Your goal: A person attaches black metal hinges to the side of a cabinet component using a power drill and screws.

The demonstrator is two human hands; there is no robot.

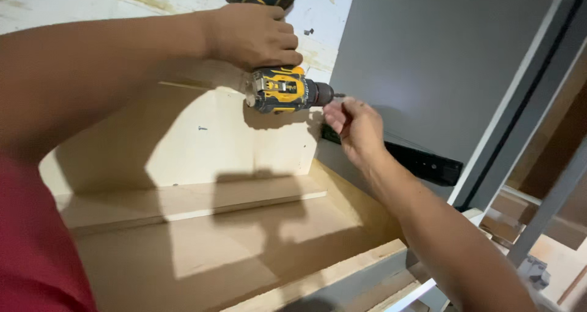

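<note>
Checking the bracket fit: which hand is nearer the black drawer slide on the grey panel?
Right. The right hand is pinched at the drill tip, just above the black drawer slide. The left hand grips the drill's handle, farther up and left.

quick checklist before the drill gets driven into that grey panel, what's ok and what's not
1. Grip on the drill: ok, the left hand is wrapped around its handle.
2. Drill aim: ok, its nose points sideways at the grey panel.
3. Screw on the bit: cannot tell, the right hand's fingertips cover the tip.
4. Fingers away from the bit: not ok, the right hand pinches right at the drill's nose.
5. Black rail against the panel: it lies along the panel, but whether it is level cannot be told.
6. View of the spot: ok, lit, though shadows fall on the wooden shelf below.
</note>
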